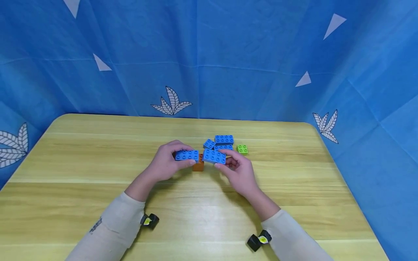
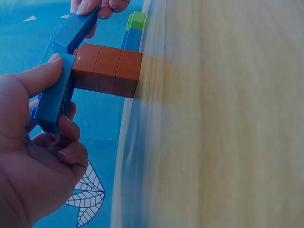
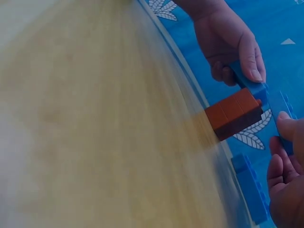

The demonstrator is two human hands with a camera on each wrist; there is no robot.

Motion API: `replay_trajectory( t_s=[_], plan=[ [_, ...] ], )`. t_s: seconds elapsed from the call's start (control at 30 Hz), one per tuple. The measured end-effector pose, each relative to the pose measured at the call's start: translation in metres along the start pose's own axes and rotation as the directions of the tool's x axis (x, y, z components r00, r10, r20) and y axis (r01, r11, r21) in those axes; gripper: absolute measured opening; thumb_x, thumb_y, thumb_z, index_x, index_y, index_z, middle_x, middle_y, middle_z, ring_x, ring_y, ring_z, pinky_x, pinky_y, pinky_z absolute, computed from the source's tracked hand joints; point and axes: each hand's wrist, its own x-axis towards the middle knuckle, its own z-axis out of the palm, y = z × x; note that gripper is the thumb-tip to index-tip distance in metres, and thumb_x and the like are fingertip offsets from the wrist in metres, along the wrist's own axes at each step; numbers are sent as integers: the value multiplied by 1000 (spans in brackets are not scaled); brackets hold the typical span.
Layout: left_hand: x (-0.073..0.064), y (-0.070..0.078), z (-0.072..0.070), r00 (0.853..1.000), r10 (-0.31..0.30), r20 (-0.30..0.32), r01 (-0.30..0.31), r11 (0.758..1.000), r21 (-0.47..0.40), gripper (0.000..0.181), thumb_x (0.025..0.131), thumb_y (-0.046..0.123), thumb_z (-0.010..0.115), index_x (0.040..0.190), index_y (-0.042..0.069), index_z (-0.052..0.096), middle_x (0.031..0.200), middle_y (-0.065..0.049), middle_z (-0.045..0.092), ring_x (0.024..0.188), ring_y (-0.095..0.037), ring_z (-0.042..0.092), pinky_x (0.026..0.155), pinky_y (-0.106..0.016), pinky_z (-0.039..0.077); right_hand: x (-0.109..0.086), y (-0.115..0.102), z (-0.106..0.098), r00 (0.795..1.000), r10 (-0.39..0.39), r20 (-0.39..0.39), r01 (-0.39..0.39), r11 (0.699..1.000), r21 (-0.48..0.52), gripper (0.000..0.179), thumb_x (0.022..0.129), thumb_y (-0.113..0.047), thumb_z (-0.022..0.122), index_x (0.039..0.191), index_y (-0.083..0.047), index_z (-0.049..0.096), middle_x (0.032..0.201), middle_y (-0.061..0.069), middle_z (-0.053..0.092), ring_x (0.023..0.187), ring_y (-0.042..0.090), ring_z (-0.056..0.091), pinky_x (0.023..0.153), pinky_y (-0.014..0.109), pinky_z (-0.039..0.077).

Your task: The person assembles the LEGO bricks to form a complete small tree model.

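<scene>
Three orange-brown building bricks form an upright stack on the table. My left hand pinches a long blue brick between thumb and fingers; one end of it sits over the left part of the stack's top. From the right, my right hand grips another long blue brick by its outer end. That brick is slightly tilted, its inner end right at the stack's top, close to the first blue brick. A few studs of the stack show between the two blue bricks in the head view.
Behind the right hand's brick lie a small blue brick and two longer ones, the farther blue brick among them. To their right is a small lime-green brick. A blue patterned curtain hangs behind the wooden table.
</scene>
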Motion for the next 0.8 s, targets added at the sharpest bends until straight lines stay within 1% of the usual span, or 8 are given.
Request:
replay_trajectory(
  t_s=[0.07, 0.23, 0.3, 0.43, 0.5, 0.6, 0.7, 0.8],
  plan=[
    [0, 0, 0, 1000, 7, -1, -7, 1000, -1, 32, 85, 26, 83, 113, 12, 74, 108, 1, 65, 95, -20, 58, 76, -37, 49, 2, -3, 1, 1000, 13, 8, -13, 1000, 12, 40, 85, 9, 74, 123, 9, 62, 92, 22, 61, 77, 28, 57, 66, 26, 49],
    [0, 1, 1, 1000, 9, -1, -9, 1000, -9, 33, 84, 23, 83, 113, 10, 74, 108, -1, 66, 96, -21, 57, 78, -39, 47, 8, 13, 3, 1000, 27, 16, -28, 999, 43, 38, 86, 8, 75, 122, 7, 63, 88, 23, 61, 74, 28, 55, 62, 23, 47],
    [0, 2, 1, 1000, -4, 6, 5, 1000, -24, 34, 85, 23, 83, 114, 10, 73, 110, -1, 65, 98, -22, 57, 81, -40, 46, 10, 21, 3, 1000, 21, 21, -22, 998, 51, 37, 86, 6, 75, 122, 4, 65, 86, 22, 61, 71, 29, 54, 59, 22, 45],
    [1, 4, 6, 999, -17, 29, 20, 997, -74, 39, 86, 23, 82, 121, 10, 71, 115, -2, 64, 101, -23, 55, 85, -41, 45, 12, 26, 2, 999, -10, 37, 9, 999, 36, 38, 85, 4, 77, 122, 1, 67, 83, 20, 62, 67, 27, 54, 58, 23, 45],
    [2, 3, 8, 1000, 3, 31, -1, 996, -88, 40, 87, 25, 80, 123, 11, 71, 115, -2, 64, 102, -22, 55, 85, -42, 45, 14, 27, 0, 998, -30, 46, 29, 999, 19, 38, 85, 2, 78, 121, 0, 68, 83, 19, 61, 68, 27, 54, 59, 23, 46],
    [4, 4, 13, 999, 48, 26, -45, 994, -97, 36, 90, 29, 78, 122, 14, 72, 111, -1, 64, 100, -21, 55, 82, -41, 45, 16, 26, -1, 997, -51, 60, 52, 999, -11, 38, 84, 4, 78, 120, 0, 69, 82, 18, 61, 68, 26, 55, 59, 24, 46],
    [7, 4, 17, 996, 83, 16, -82, 995, -56, 31, 91, 32, 76, 118, 16, 75, 102, 1, 62, 91, -19, 53, 75, -38, 45, 17, 25, -3, 996, -53, 75, 57, 997, -46, 37, 83, 4, 79, 118, -2, 70, 81, 14, 61, 68, 25, 56, 59, 26, 48],
    [8, 3, 17, 994, 111, 17, -111, 993, 31, 30, 91, 34, 76, 116, 17, 75, 94, 2, 57, 82, -18, 50, 66, -36, 42, 19, 25, -5, 995, -29, 94, 37, 996, -85, 37, 84, 0, 80, 119, -3, 70, 80, 10, 61, 67, 24, 58, 60, 28, 50]
  ],
)
